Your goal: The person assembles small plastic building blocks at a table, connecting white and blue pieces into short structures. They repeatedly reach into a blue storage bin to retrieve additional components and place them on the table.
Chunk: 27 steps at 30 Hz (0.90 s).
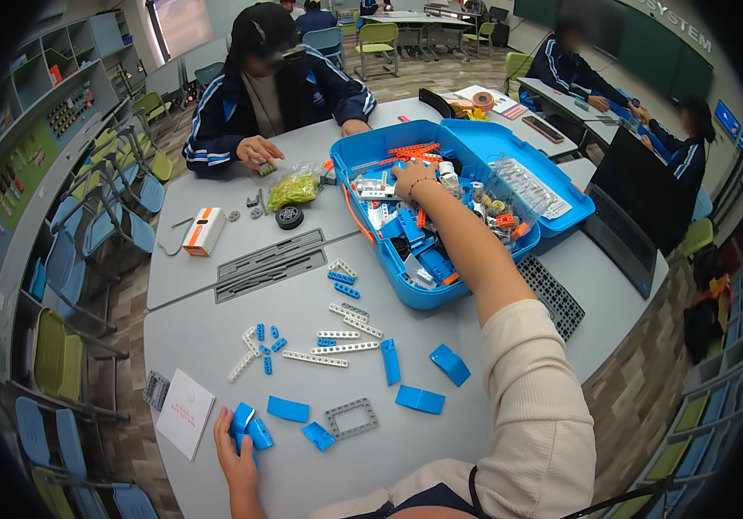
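Note:
My left hand [234, 467] rests at the table's near left, its fingers closed around blue curved panel pieces [254, 431]. My right hand [416, 180] reaches far into a blue storage bin [427, 297] full of loose building parts. Its fingers bend down among white and orange pieces; the fingertips are hidden, so any hold cannot be made out. Near my left hand lie a blue panel [288, 409], a small blue piece [319, 436] and a grey rectangular frame [352, 419]. More blue panels [420, 399] lie to their right. White perforated beams [316, 358] and small blue connectors [268, 364] are spread mid-table.
Across the table a person's hand [259, 152] holds a small greenish piece beside a bag of yellow-green parts [293, 189]. A black wheel [289, 217], a white-orange box [204, 231], a booklet [185, 413], a grey grid plate [553, 294] and a laptop [622, 233] surround the work area.

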Available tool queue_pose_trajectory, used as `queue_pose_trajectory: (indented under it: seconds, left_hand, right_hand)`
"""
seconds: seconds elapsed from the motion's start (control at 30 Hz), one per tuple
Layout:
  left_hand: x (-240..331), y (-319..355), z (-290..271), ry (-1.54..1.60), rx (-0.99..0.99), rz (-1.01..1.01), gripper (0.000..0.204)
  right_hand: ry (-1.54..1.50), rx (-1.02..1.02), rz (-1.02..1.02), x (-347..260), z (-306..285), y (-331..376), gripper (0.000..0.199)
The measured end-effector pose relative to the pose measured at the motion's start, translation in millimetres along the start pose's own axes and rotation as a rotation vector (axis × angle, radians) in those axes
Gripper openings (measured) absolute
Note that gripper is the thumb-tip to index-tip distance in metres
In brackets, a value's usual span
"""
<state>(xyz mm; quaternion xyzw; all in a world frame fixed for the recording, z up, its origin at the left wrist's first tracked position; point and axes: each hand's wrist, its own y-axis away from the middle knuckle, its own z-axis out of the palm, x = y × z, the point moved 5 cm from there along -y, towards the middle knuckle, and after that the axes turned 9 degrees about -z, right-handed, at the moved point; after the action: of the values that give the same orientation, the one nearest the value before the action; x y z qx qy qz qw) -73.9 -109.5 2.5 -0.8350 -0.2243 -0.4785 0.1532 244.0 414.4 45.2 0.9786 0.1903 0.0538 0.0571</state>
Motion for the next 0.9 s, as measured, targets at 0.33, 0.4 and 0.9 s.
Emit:
queue_pose_trajectory:
  seconds: [0.33,0.4,0.9]
  left_hand:
    - [-1,1,-1,-0.002,0.009,-0.014,0.046]
    - [-2,0,-1,-0.026,0.0,-0.011,0.046]
    - [0,1,-1,-0.036,0.004,-0.005,0.044]
  right_hand:
    - [0.015,0.024,-0.017,-1,4,-3,0.064]
    - [0.033,-0.004,-0.042,-1,4,-3,0.065]
    - [-0.182,0.382,0.027,17,2,-13,0.03]
